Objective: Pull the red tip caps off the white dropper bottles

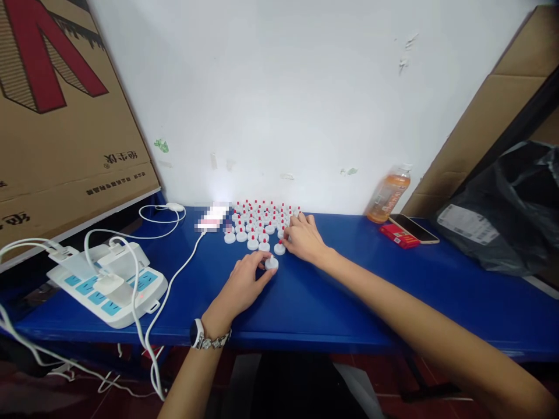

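Note:
My left hand (243, 280) pinches a white nozzle cap (271, 265) at the table's near side; its spout shows no red tip. My right hand (305, 237) is over the right edge of a cluster of white caps with red tips (260, 226). Its fingers are curled and closed, and what lies between them is hidden. Just left of those fingertips stands a white cap with a red tip (279, 248), upright on the blue table (332, 308). Several more such caps stand upright in loose rows toward the wall.
At left, a power strip (109, 291) carries plugged chargers and loose white cables. A lit, blurred-out phone (213, 218) stands beside the caps. At right are an orange drink bottle (388, 195), a red packet (398, 236), another phone (414, 228) and a black plastic bag (498, 209).

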Demonstrator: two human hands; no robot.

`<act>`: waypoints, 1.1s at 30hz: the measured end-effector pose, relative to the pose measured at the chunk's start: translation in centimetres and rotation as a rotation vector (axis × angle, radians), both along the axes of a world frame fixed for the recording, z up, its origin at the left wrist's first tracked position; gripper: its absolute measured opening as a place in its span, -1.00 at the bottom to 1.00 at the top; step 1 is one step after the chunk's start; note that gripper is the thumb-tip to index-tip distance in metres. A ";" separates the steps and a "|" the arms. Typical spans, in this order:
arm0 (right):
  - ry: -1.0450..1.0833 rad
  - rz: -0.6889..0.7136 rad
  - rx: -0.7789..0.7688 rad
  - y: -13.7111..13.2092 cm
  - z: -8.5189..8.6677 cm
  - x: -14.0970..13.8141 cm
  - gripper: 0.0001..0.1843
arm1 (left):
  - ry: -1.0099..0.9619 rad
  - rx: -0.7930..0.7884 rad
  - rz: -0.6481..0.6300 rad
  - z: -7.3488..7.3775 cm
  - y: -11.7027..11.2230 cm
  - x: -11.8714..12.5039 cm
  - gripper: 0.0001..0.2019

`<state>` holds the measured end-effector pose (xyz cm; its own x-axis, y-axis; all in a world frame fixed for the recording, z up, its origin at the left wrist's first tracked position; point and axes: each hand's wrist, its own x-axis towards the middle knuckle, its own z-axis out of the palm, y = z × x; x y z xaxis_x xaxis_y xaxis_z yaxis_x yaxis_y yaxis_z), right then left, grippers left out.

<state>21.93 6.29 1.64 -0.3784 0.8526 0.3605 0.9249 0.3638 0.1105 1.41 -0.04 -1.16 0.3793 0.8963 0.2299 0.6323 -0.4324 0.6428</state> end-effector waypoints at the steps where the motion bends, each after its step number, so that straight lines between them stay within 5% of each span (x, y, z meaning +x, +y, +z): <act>1: 0.011 -0.002 -0.008 0.0 -0.1 0.0 -0.72 | -0.002 0.003 -0.002 -0.1 0.0 0.0 -0.66; 10: 0.165 0.048 -0.026 0.2 -0.2 0.2 -0.81 | -0.008 0.030 0.006 -0.4 0.0 -0.1 -0.63; 14: 0.483 0.067 0.022 -0.7 0.2 0.4 -0.83 | -0.011 0.036 0.011 -0.4 -0.1 0.0 -0.64; 19: 0.912 0.155 -0.123 -2.7 0.2 -0.1 -0.83 | -0.014 0.044 0.001 -0.3 -0.1 0.2 -0.65; 25: 0.887 0.167 -0.050 -3.2 -0.4 0.5 -0.81 | 0.009 0.084 0.009 -0.3 -0.2 0.3 -0.65; 33: 1.011 0.027 -0.047 -5.6 -1.5 5.6 -0.61 | 0.038 0.066 -0.018 -0.1 -0.1 0.4 -0.61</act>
<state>27.52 0.73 0.11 0.0669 0.8697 0.4890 0.5683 0.3696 -0.7352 1.80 -0.12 -1.22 0.4044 0.8726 0.2739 0.6473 -0.4847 0.5883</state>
